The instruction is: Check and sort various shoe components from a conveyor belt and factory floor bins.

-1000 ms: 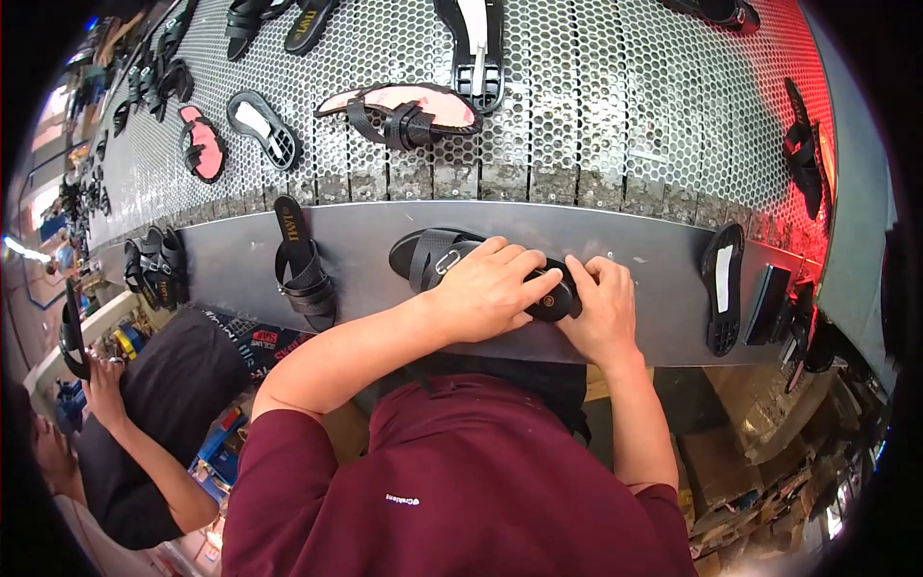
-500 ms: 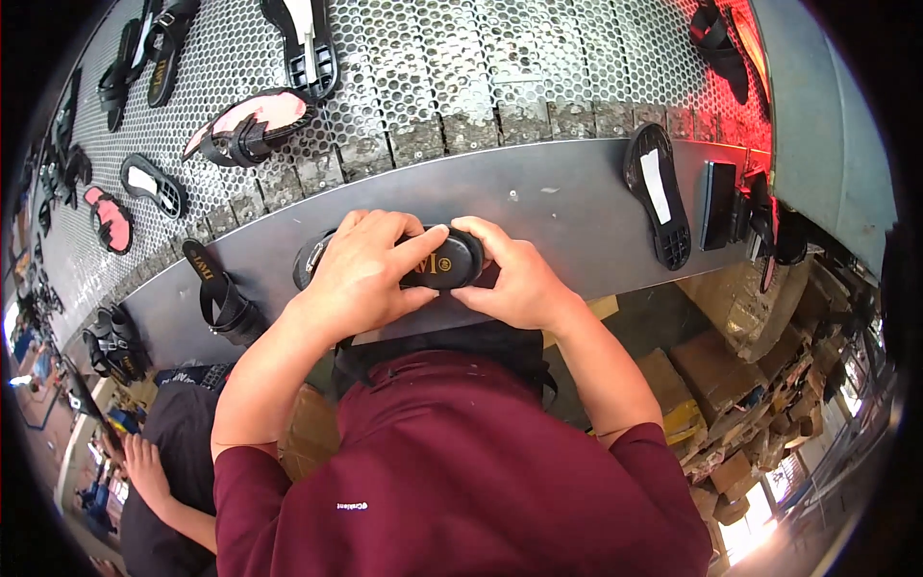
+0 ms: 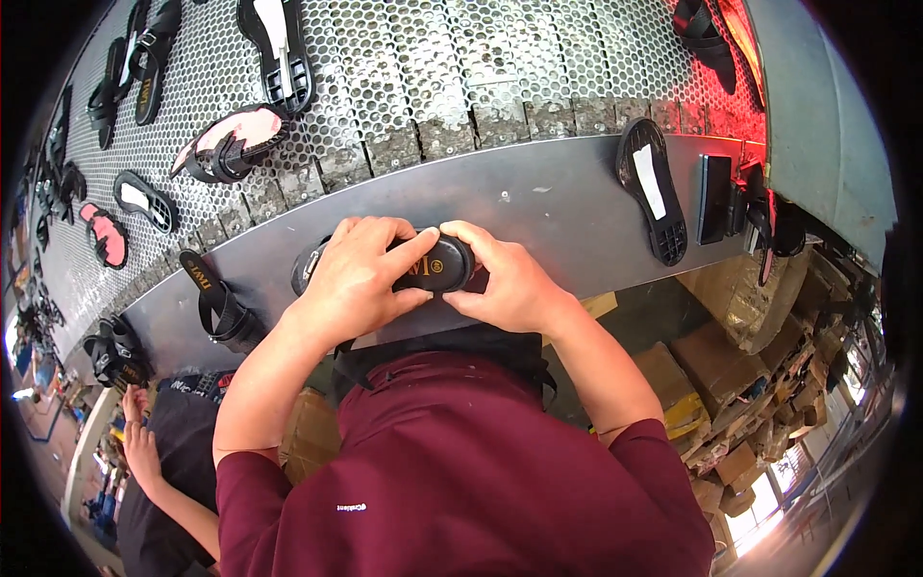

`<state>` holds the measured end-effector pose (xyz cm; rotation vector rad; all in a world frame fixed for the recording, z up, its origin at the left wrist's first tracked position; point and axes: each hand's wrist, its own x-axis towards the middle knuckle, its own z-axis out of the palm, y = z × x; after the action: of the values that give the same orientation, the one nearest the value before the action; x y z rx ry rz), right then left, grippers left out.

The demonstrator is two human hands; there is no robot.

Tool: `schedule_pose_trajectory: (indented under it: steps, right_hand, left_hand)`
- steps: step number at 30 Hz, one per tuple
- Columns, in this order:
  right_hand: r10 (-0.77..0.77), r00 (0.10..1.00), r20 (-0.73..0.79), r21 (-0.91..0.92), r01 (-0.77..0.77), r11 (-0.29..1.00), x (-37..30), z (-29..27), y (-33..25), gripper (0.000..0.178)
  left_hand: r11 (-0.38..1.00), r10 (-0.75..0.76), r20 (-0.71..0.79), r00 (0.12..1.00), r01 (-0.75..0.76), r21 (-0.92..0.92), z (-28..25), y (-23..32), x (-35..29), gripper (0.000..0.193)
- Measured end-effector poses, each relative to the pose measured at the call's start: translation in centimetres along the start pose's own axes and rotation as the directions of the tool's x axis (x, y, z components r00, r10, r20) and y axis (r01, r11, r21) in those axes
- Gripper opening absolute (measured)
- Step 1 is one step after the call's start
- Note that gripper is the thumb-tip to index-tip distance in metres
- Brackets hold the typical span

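Note:
Between my two hands is a black sandal (image 3: 448,260) with gold lettering on its insole, held over the metal ledge. My left hand (image 3: 356,274) wraps over its strap section, hiding most of that part. My right hand (image 3: 508,279) pinches around the rounded end, thumb and fingers at the rim. Left of my hands, another black sandal (image 3: 229,317) rests on the ledge. To the right lies a black outsole (image 3: 665,229) with a white strip along it.
Beyond the ledge (image 3: 548,207), a metal mesh conveyor (image 3: 394,58) carries a pink-topped sandal (image 3: 252,127) and several other sandals and soles. A dark flat phone-like device (image 3: 713,200) lies far right, near a red-lit machine opening. Stacked cardboard (image 3: 716,356) stands lower right. A co-worker's hand (image 3: 142,452) shows at left.
The sandals and soles on the conveyor have shifted left. The co-worker's hands have risen toward the sandals at the far left. My grip on the sandal looks nearly the same.

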<state>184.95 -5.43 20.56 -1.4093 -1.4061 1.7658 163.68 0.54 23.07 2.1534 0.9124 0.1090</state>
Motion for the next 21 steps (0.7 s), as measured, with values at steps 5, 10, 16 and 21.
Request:
schedule_pose_trajectory:
  steps: [5,10,16,21]
  right_hand:
    - [-0.083,0.995,-0.052,-0.048,0.081,0.996,-0.1,-0.3,-0.3,0.056]
    - [-0.127,0.965,-0.229,-0.102,0.105,0.989,0.4,0.5,0.8,0.038]
    - [-0.152,0.959,-0.238,-0.146,0.12,0.982,-0.3,-1.4,1.2,0.03]
    - [-0.093,0.992,-0.084,-0.099,0.085,0.992,0.0,-4.9,0.1,0.034]
  left_hand:
    - [0.999,0.007,0.001,1.0,-0.007,0.032,0.3,0.6,0.4,0.063]
    - [0.992,0.05,-0.083,0.995,-0.04,0.119,1.3,1.5,1.2,0.062]
    - [0.997,-0.079,0.066,0.995,0.078,0.023,-0.7,2.4,2.3,0.068]
    - [0.95,-0.236,0.183,0.954,0.266,-0.164,-2.1,0.5,3.9,0.062]
